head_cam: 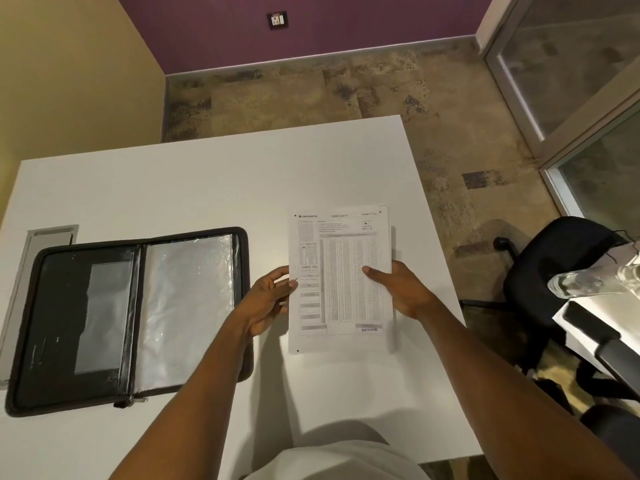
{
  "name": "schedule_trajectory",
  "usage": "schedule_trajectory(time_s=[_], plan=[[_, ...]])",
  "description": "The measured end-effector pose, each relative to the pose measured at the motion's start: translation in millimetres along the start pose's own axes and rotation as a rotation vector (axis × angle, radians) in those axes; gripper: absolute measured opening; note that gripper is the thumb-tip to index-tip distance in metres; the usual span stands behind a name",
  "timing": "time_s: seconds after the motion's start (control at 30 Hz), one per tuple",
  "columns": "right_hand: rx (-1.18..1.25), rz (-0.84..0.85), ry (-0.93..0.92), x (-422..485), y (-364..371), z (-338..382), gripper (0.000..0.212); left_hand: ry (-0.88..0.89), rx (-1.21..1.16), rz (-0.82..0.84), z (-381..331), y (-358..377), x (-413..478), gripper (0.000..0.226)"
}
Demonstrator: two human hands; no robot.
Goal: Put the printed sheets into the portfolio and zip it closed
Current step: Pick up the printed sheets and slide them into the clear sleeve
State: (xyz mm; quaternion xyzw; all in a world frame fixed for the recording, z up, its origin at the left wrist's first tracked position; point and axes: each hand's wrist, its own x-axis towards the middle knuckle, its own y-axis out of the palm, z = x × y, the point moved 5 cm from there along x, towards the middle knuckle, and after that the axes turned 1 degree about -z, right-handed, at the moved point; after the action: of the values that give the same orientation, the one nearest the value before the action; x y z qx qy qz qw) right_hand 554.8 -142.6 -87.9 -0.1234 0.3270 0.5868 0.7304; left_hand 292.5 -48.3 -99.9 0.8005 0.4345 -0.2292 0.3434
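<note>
A stack of printed sheets (pixel 341 258) with a dense table of small print is held just above the white table (pixel 194 188), right of centre. My left hand (pixel 268 299) grips its left edge, thumb on top. My right hand (pixel 401 289) grips the right edge, thumb on the printed face. The black zip portfolio (pixel 104 382) lies open flat on the left of the table. Its left half has a dark panel with a clear pocket, and its right half shows shiny clear sleeves (pixel 188 303). The zip puller (pixel 133 400) sits at the near edge by the spine.
A grey cable hatch (pixel 45 237) is set into the table behind the portfolio. A black office chair (pixel 561 268) stands to the right, beside a second white desk (pixel 602 306) with a clear object on it. Carpeted floor lies beyond the table's far edge.
</note>
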Motion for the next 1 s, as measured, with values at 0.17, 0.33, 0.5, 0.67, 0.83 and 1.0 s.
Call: schedule_trajectory(time_s=[0.17, 0.33, 0.5, 0.67, 0.83, 1.0], plan=[[-0.052, -0.097, -0.152, -15.2, 19.2, 15.1, 0.04, 0.061, 0.05, 0.07, -26.0, 13.4, -5.6, 0.049], [-0.147, -0.217, -0.277, -29.4, 38.6, 22.1, 0.025, 0.256, 0.079, -0.064, -39.2, 29.9, -17.0, 0.034], [-0.135, -0.32, -0.31, -35.1, 41.3, 15.2, 0.023, 0.429, 0.159, -0.171, -33.1, 37.6, -29.3, 0.027], [-0.108, -0.345, -0.267, -37.7, 42.4, 2.9, 0.027, 0.454, 0.149, -0.201, -20.4, 35.7, -32.8, 0.025], [-0.086, -0.343, -0.23, -38.2, 42.8, -4.5, 0.024, 0.434, 0.203, -0.21, -15.8, 33.9, -29.1, 0.027], [-0.081, -0.366, -0.231, -37.3, 40.2, 2.1, 0.02, 0.445, 0.232, -0.221, -21.0, 34.8, -27.0, 0.03]])
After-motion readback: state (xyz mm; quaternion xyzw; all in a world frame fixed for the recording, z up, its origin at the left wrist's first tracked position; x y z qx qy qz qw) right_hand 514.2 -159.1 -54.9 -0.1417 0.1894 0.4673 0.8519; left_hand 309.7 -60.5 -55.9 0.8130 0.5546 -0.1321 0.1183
